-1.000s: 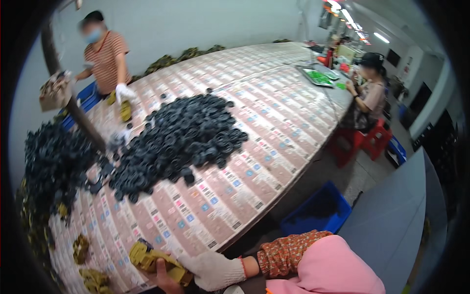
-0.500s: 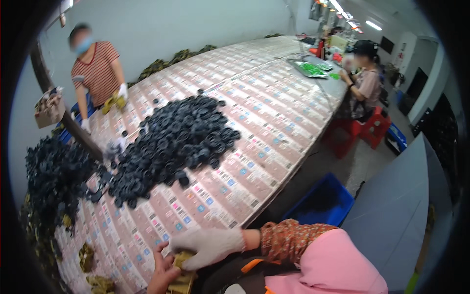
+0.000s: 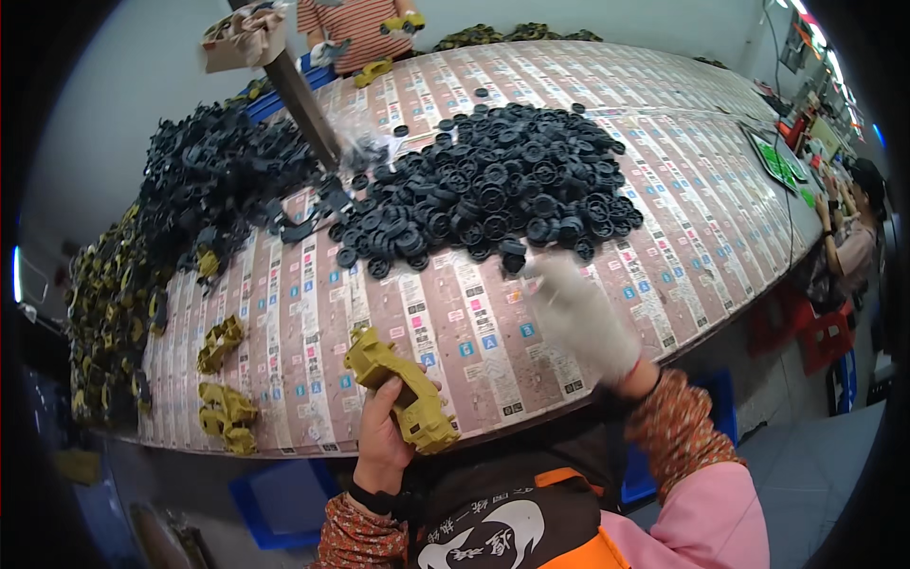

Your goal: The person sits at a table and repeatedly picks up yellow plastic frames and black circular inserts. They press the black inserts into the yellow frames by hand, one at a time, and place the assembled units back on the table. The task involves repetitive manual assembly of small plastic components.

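Observation:
My bare left hand [image 3: 381, 438] is closed around an olive-yellow plastic toy car body [image 3: 403, 396], holding it tilted at the near edge of the table. My right hand [image 3: 580, 321], in a whitish glove, stretches over the table to the near side of a heap of black toy wheels [image 3: 493, 180]. Motion smears its fingers, so their grip cannot be made out. Close to those fingertips lies a black wheel [image 3: 513, 254]. Two more olive-yellow toy car bodies, one nearer [image 3: 227, 417] and one farther [image 3: 221, 343], rest on the table to the left.
A tangle of black plastic parts [image 3: 213, 171] and a pile of olive-yellow parts [image 3: 109, 322] fill the left side. A post [image 3: 301, 109] rises from the table [image 3: 474, 398]. Blue bins [image 3: 280, 503] stand below. Co-workers sit at right and stand at the far side.
My hands were together around an olive-yellow part at the near edge. Now the right has moved away to the wheel heap, while the left holds the car body up. The view has swung left.

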Motion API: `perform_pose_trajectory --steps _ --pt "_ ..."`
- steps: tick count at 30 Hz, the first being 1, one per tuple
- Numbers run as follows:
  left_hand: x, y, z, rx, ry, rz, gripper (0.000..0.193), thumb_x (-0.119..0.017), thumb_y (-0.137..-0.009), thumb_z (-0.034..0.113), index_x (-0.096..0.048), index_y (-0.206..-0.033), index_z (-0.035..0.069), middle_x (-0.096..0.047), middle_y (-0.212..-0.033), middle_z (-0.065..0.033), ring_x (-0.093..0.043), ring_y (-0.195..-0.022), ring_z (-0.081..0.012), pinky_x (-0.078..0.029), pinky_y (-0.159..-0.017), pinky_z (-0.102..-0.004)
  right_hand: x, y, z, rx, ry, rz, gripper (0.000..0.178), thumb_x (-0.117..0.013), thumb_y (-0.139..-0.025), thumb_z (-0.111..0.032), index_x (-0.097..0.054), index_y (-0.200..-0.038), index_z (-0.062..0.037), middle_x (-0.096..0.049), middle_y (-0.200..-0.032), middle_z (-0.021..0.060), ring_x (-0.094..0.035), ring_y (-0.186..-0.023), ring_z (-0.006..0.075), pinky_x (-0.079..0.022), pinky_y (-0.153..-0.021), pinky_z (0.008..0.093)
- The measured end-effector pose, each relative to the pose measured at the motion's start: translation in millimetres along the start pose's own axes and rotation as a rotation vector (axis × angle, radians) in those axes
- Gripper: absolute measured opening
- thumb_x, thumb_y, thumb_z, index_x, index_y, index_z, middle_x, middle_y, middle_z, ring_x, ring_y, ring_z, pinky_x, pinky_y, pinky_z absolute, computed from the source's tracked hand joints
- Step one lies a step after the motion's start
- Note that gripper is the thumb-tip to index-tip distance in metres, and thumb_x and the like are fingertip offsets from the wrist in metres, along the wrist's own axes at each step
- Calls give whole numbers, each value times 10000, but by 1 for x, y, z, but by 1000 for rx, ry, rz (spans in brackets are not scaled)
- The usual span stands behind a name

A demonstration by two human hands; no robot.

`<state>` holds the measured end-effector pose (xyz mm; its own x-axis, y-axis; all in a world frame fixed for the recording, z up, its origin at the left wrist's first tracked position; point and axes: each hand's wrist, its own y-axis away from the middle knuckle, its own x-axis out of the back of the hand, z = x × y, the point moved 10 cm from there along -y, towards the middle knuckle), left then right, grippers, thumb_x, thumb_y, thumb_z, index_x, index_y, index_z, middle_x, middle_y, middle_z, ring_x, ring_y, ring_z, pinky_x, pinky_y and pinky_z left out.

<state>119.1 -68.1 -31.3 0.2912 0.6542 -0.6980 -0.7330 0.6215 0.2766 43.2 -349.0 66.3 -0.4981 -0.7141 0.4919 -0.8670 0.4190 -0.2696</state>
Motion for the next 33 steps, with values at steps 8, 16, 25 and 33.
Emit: perform_pose_trajectory --steps 8,16,25,33 --pt "24 6 -16 41 -28 75 608 -595 -1036 124 -415 -1616 111 -707 -1184 -112 -742 -1036 -315 -640 -888 -444 94 -82 118 -370 822 69 738 -645 -926 -200 -387 -1614 -133 -475 -1527 302 -551 -1345 488 -496 -1113 571" --pt "-3 -11 -66 192 -60 18 412 -604 -1038 62 -508 -1438 75 -680 -1231 -118 -728 -1082 -259 -623 -943 -430 -6 -28 42 -101 812 -41 799 -684 -900 -106 -329 -1607 10 -440 -1525 345 -477 -1386 522 -468 -1129 553" --pt "-31 -17 -57 77 -62 33 469 -617 -1061 101 -433 -1493 98 -659 -1338 -145 -707 -1192 -327 -596 -1021 -501 -57 -2 -12 136 361 -196 645 -653 -949 -89 -467 -1567 -84 -506 -1558 257 -571 -1353 461 -517 -1111 495" --pt "-8 -9 -37 29 -30 0 522 -678 -1068 200 -387 -1497 144 -652 -1315 -122 -711 -1151 -286 -617 -979 -481 -3 -7 29 -63 57 -33 321 -620 -989 -18 -691 -1302 -26 -752 -1174 168 -733 -1035 177 -584 -887 361"
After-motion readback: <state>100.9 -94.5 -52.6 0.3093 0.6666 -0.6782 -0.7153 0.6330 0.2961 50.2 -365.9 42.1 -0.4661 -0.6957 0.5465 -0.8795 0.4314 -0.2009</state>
